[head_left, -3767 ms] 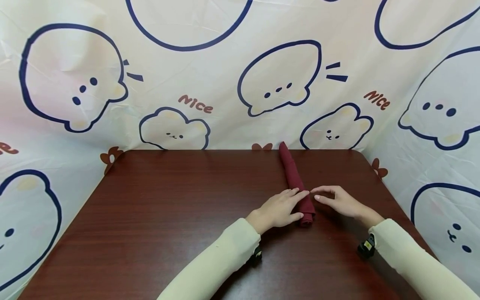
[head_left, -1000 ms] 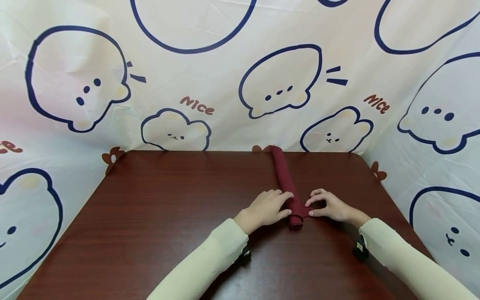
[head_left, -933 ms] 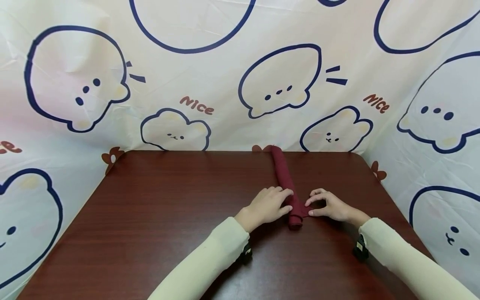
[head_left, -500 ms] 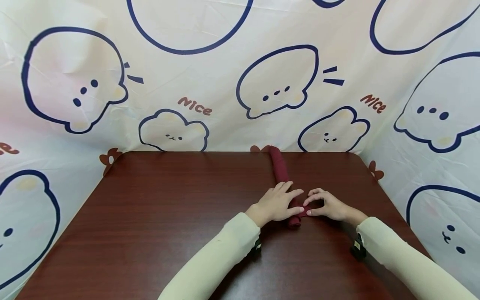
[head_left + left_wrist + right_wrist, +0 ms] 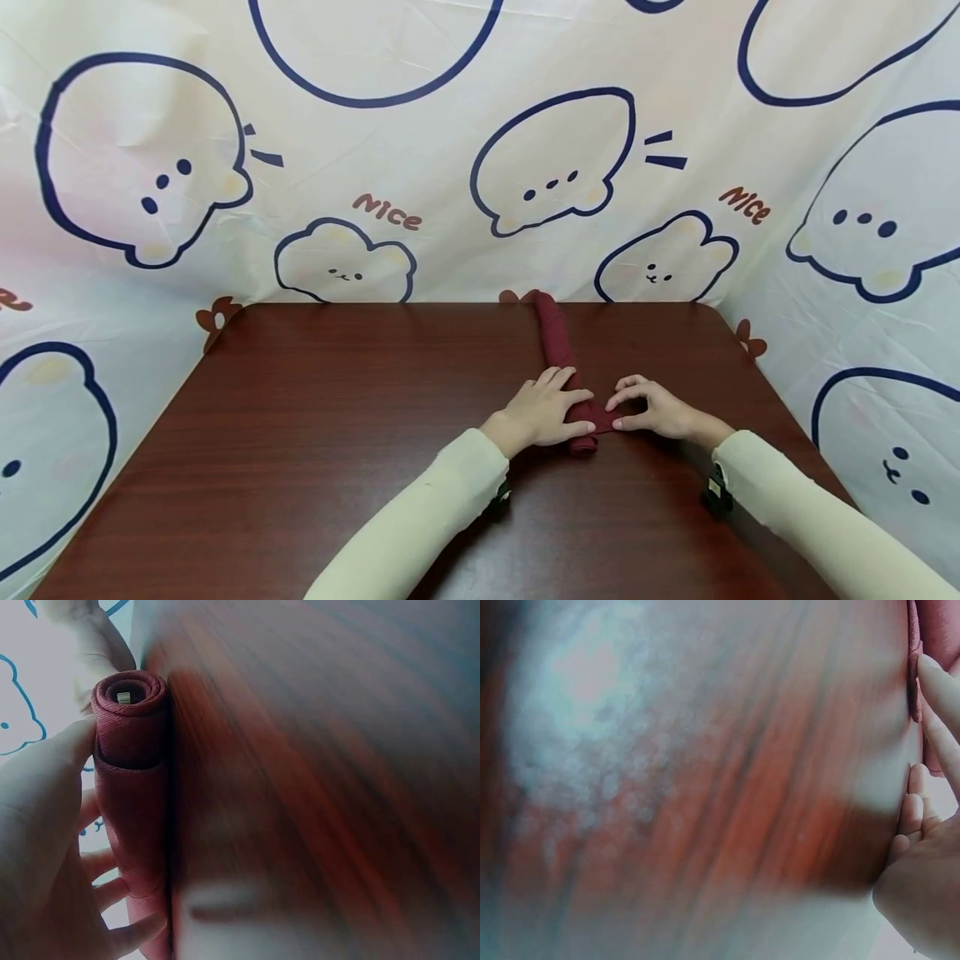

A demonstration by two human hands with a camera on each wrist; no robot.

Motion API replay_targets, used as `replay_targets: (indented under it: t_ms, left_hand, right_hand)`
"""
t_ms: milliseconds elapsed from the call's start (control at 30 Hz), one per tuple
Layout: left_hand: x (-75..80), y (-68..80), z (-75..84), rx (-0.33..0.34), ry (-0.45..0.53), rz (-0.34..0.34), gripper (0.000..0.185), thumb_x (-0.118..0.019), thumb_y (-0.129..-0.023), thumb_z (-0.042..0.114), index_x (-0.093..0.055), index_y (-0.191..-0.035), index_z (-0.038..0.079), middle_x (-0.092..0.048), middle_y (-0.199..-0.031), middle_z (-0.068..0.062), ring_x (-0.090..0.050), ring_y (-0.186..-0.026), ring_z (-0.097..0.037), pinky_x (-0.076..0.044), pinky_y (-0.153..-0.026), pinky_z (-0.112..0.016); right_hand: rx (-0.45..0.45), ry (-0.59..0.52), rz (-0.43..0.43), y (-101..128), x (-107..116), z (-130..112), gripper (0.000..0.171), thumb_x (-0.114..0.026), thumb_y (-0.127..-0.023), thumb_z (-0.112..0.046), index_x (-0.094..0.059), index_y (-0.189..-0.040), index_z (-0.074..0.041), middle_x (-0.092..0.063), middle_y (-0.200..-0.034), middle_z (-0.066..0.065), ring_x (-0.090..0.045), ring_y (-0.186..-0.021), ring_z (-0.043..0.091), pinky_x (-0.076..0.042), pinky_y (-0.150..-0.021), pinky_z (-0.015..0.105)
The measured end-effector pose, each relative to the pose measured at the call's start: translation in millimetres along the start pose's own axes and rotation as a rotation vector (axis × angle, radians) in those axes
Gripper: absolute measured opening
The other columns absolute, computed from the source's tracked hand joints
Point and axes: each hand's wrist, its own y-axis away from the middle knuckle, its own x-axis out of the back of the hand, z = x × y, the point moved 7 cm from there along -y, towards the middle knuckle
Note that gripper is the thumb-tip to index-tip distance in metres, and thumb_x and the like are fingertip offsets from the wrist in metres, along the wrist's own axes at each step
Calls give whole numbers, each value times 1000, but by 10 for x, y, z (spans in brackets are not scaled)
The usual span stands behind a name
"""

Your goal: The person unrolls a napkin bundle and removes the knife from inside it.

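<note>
A dark red cloth point(image 5: 555, 337), rolled into a long tube, lies on the table from the back edge toward the middle. Its near end shows as a spiral in the left wrist view, with a small pale patch inside the coil. My left hand point(image 5: 536, 412) rests on the roll's near part, fingers spread over it and thumb close to the near end. From the roll's right side a short flap point(image 5: 602, 419) of the cloth sticks out. My right hand point(image 5: 660, 410) pinches this flap's edge between thumb and index finger, its other fingers loosely bent.
The dark brown wooden table point(image 5: 337, 400) stretches left and in front of the roll. Behind and beside it hangs a pale curtain point(image 5: 442, 158) with cartoon outlines. Black wrist cameras sit under both cream sleeves point(image 5: 420, 508).
Since the earliest frame the roll has shifted left, a flap has come out on its right, and my right hand has taken hold of it. Lately my left hand has drawn back slightly left.
</note>
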Motion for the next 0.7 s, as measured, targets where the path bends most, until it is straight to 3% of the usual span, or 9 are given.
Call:
replay_targets:
  t_ms: [333, 700]
  left_hand:
    - [-14, 69, -62, -10, 41, -1, 56, -48, -100, 60, -48, -150, 35, -29, -167, -4, -31, -152, -23, -42, -114, -50]
    - [14, 182, -191, -10, 93, 9, 57, -50, -100, 59, -47, -150, 33, -30, -167, -5, -39, -148, -28, -43, -114, -50]
  right_hand:
    - [-20, -10, 3, 33, -8, 19, 18, -81, -86, -21, -77, -102, -16, -54, -126, 14, -44, -119, 29, -36, -103, 50]
    - [-25, -15, -6, 18, -7, 1, 19, -81, -86, -21, -77, -103, -15, -53, -128, 17, -44, -122, 32, -35, -104, 56]
